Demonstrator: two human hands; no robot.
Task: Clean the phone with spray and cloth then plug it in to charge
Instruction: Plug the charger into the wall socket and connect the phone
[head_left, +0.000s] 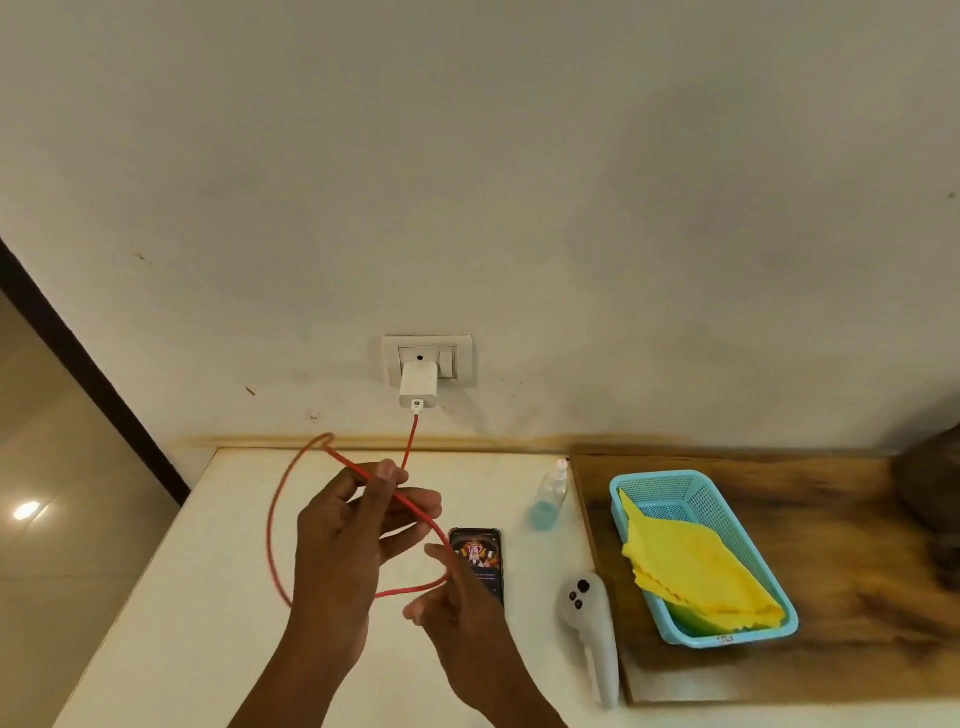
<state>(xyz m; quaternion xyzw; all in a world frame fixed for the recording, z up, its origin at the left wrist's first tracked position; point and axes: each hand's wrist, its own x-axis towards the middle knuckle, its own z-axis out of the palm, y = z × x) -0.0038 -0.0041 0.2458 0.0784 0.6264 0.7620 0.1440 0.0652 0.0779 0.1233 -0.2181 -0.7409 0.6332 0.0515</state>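
Both forearms rise from the near edge. Fingers of the right hand (447, 592) pinch the red cable (272, 525) near the phone (480, 561), which lies screen up on the white table (182, 597). Left hand (353, 525), farther and higher, pinches the same cable between thumb and fingertips. From there the cable loops left and climbs to the white charger (418, 387) in the wall socket (428, 358). Right of the phone stand a spray bottle (548, 496) and a blue basket (701, 556) holding the yellow cloth (696, 566).
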